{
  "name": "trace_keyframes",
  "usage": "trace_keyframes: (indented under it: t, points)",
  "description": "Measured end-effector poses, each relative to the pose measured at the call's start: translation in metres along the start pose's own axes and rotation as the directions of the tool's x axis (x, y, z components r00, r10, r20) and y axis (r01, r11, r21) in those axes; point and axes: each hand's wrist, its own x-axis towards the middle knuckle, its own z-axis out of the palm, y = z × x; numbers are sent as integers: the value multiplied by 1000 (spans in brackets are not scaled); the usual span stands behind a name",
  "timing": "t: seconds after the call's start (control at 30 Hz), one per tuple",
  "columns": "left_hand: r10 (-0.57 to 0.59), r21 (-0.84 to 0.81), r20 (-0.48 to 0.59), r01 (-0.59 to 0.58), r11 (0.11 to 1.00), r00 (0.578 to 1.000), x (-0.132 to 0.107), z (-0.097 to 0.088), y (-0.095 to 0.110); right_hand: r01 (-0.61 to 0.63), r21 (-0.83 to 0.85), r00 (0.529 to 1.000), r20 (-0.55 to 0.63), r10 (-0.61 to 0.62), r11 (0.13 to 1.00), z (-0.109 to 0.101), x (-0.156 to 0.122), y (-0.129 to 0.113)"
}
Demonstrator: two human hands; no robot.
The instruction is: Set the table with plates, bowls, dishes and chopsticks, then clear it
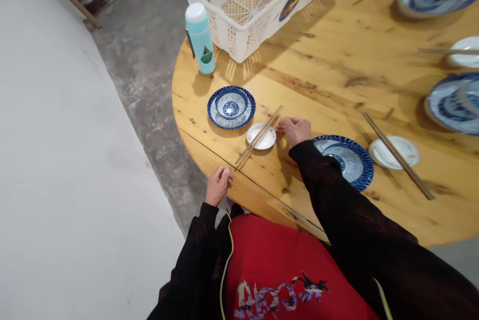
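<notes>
My right hand [295,131] is over the table just right of a small white dish [266,141]. Its fingers are bent and slightly apart, with nothing visible in them. A pair of wooden chopsticks [254,142] lies slantwise across that dish. My left hand [219,185] is at the table's near edge, by the lower chopstick ends, its fingers curled in and no object showing. Beyond the dish, a blue-patterned bowl [231,102] sits on a matching plate [229,126]. My right forearm partly covers another blue-rimmed plate [364,167].
A pale blue flask [200,43] stands beside a white plastic basket [245,43] on the round wooden table [299,70]. To the right are a white dish [406,148] with chopsticks [392,150] across it, and more blue-and-white tableware [436,105]. A white wall [67,160] rises at left.
</notes>
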Motion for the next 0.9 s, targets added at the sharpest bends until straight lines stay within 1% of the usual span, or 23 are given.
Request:
trace_keyframes:
  t: [0.07,0.1,0.17,0.23,0.3,0.37,0.47,0.53,0.57,0.63,0.73,0.8,0.9]
  points:
    - [4,27,-63,-3,1000,998,-11,-7,-6,46,-31,994,-99,-49,998,-6,-15,-1]
    - [8,37,-95,-4,999,995,-17,-10,-10,77,-46,991,-109,-82,996,-9,-26,-1]
    - [22,56,-145,-14,998,989,-28,-15,-18,143,-69,989,-35,-146,987,-17,-54,0]
    - [45,97,-183,-27,995,982,-37,-18,-25,165,-87,984,86,-157,982,-26,-86,6]
    - [94,197,-210,-52,979,973,-42,-20,-27,127,-110,975,197,-103,986,-36,-120,16]
    - [199,353,-219,-113,929,955,-41,-20,-23,76,-137,965,261,-38,988,-45,-151,30]
    - [390,549,-178,-238,802,904,-26,-16,-5,32,-160,957,290,16,987,-52,-188,49]
    - [469,619,-129,-298,726,874,-11,-10,10,-4,-165,951,304,55,986,-52,-205,58]
    - [490,648,-98,-318,692,866,-2,-5,18,-19,-170,946,317,73,985,-52,-211,61]
    - [512,703,-38,-340,624,858,14,7,31,-22,-194,933,348,90,981,-51,-218,64]
    - [521,782,56,-362,507,852,37,29,49,22,-254,930,360,73,967,-54,-223,63]
    - [512,824,119,-372,428,851,50,43,60,43,-283,939,340,58,958,-61,-223,62]
    - [461,867,201,-376,327,865,66,62,77,63,-307,952,305,35,950,-75,-223,62]
